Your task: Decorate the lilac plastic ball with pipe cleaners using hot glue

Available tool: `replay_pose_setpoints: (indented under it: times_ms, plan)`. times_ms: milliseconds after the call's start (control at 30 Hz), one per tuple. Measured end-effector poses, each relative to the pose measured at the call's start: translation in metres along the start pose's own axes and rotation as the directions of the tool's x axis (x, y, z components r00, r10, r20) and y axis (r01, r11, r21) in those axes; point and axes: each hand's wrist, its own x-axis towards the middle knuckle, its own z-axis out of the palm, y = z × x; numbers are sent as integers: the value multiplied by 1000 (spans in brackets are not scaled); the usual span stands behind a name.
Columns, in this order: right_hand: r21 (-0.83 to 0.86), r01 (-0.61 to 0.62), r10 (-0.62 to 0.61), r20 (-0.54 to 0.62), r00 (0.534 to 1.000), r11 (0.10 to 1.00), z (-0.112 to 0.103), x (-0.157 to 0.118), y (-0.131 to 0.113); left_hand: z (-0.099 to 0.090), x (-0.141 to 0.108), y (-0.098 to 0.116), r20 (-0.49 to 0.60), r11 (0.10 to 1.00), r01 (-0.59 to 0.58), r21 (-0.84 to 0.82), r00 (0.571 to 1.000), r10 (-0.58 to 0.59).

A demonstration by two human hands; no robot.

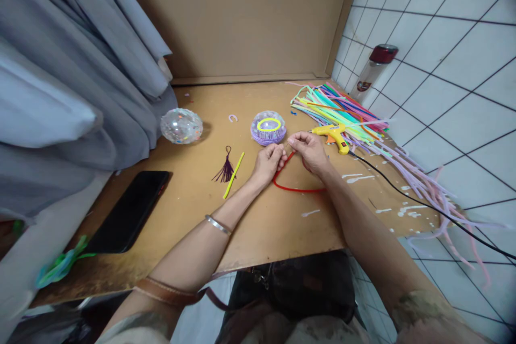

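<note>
Over the middle of the table, my left hand (269,162) is closed with its fingertips on a red pipe cleaner (300,190). Close beside it, my right hand (309,149) pinches near the same pipe cleaner's upper end; the exact grip is partly hidden. The red strand bends in a loop below my hands and passes under my right forearm. Just beyond them stands a lilac bowl-like ball piece (268,137) with a yellow ring (269,125) on it. A yellow glue gun (332,135) lies right of my right hand.
A clear speckled ball (181,126), dark tassel (227,167), yellow pipe cleaner piece (234,175) and black phone (128,212) lie leftward. Many coloured pipe cleaners (338,107) are heaped at right, near a bottle (373,70). The glue gun's cord (403,192) trails off right.
</note>
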Motion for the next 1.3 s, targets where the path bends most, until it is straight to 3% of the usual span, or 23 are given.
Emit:
replay_pose_setpoints:
  times_ms: [200,333,567,933,1300]
  plan:
    - [21,-24,23,42,999,999,0,-3,-2,4,0,4,38,947,123,-297,992,-117]
    - [14,-24,23,48,999,1000,1,-4,-3,6,-2,9,67,902,197,-383,980,-186]
    - [-40,20,-24,-106,994,999,-3,1,-2,7,-4,11,68,901,198,-386,980,-186]
    - [2,-9,9,-6,1000,1000,-1,0,0,6,-1,2,24,930,129,-343,991,-128]
    - [29,-41,39,73,997,999,-1,-3,-5,6,-2,8,32,900,182,-395,982,-184]
